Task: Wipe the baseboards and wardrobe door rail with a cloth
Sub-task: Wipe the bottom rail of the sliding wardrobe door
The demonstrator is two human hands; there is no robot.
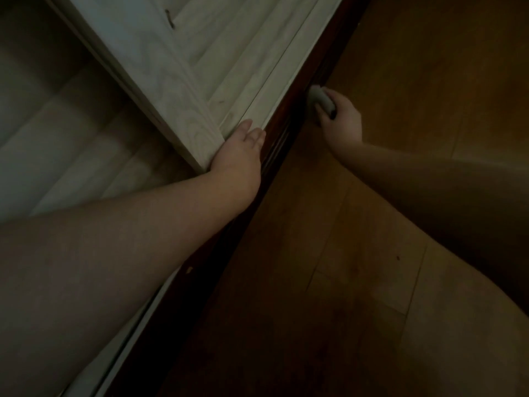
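While pressed to the dark baseboard (pixel 289 130):
Cloth (pixel 320 100): soft, light, wadded; pinched in right hand (pixel 342 121) grip.
Left hand (pixel 239 151): fingers spread flat beside baseboard, on wardrobe door (pixel 160 61).

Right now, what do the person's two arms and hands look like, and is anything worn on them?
Both arms are bare along all that shows: no sleeves are in view. The left hand and right hand wear no gloves. No ring, watch or bracelet can be seen, though the picture is dim, so small items could be missed.
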